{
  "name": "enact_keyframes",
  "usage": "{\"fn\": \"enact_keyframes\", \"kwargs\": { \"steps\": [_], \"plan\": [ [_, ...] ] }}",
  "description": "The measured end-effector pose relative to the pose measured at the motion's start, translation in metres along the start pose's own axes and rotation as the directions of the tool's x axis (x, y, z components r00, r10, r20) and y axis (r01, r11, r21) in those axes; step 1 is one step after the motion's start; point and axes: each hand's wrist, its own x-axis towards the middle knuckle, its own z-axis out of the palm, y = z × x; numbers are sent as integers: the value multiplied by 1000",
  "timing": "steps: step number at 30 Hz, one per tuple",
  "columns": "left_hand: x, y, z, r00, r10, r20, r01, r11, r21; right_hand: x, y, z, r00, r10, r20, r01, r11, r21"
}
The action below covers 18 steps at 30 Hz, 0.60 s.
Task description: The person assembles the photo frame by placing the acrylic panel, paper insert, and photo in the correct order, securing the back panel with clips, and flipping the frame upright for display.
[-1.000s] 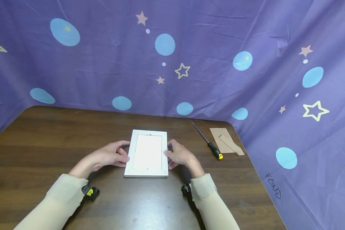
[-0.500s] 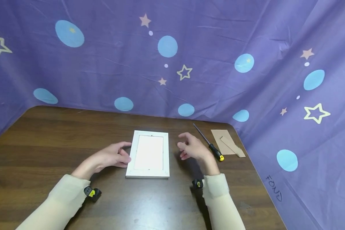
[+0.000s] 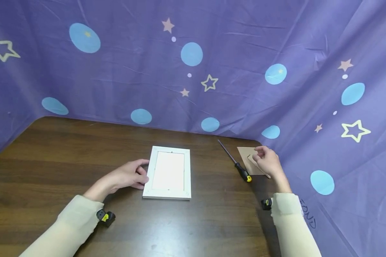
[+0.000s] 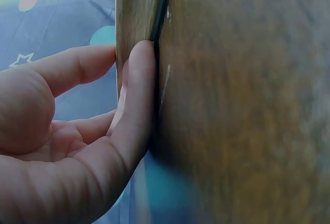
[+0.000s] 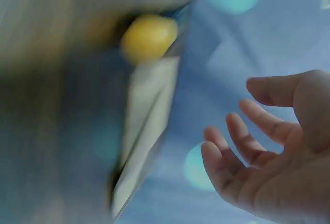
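Observation:
A white picture frame (image 3: 187, 175) lies flat on the wooden table, a plain white sheet (image 3: 169, 171) filling its opening. My left hand (image 3: 130, 175) touches the frame's left edge with thumb and fingertips. In the left wrist view, extended fingers (image 4: 139, 80) lie against the bare wood side of the frame (image 4: 136, 18). Over at the right, my right hand (image 3: 268, 162) hovers above a brown board (image 3: 246, 151) with a narrow slanted strip on it, partly hidden by the hand. Its fingers are loosely bent with nothing between them in the right wrist view, apart from the board (image 5: 149, 100).
A screwdriver (image 3: 242, 172) with a black and yellow handle lies between the frame and the board. The table's (image 3: 212, 228) right edge runs just past the board. A purple patterned cloth (image 3: 231, 46) hangs behind and along the right side.
My right hand has let go of the frame's right edge and moved right, past the screwdriver, to above the brown board. My left hand has stayed at the frame, which remains in place.

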Motion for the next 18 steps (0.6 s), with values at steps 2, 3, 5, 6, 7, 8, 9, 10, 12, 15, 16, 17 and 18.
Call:
{"fn": "enact_keyframes", "kwargs": {
  "steps": [2,3,5,6,7,8,9,10,12,15,16,17,18],
  "plan": [
    [0,1,1,1000,1,-5,-1,1000,6,1,19,-4,1000,18,-4,-19,999,-47],
    [0,1,1,1000,5,-5,-5,1000,8,1,27,-6,999,34,10,-34,997,-68],
    [0,0,1,1000,5,-11,-4,1000,10,0,39,-5,996,69,52,-64,993,-97],
    [1,-1,1,1000,6,-12,-6,1000,8,0,45,-4,994,81,73,-72,991,-116],
    [1,-2,1,1000,6,-14,-6,1000,6,1,52,-2,992,86,97,-73,988,-135],
    [1,-2,1,1000,10,-12,-10,1000,6,1,56,-1,987,105,124,-86,985,-148],
    [1,-2,1,1000,9,-12,-9,1000,2,2,59,-1,982,117,146,-93,982,-162],
    [1,-2,1,1000,8,-12,-8,1000,4,3,62,0,979,124,162,-95,980,-176],
    [1,-1,1,1000,7,-11,-7,1000,1,5,66,1,973,140,184,-101,973,-205],
    [0,1,1,1000,4,-8,-4,1000,-8,7,65,1,969,162,188,-117,966,-230],
    [0,2,1,1000,6,-4,-6,1000,-6,8,65,2,969,162,189,-114,964,-239],
    [0,2,0,1000,6,-4,-6,1000,-10,8,66,2,968,163,189,-114,962,-247],
    [0,2,0,1000,8,2,-8,1000,-8,9,67,3,969,163,185,-113,960,-254]
  ]
}}
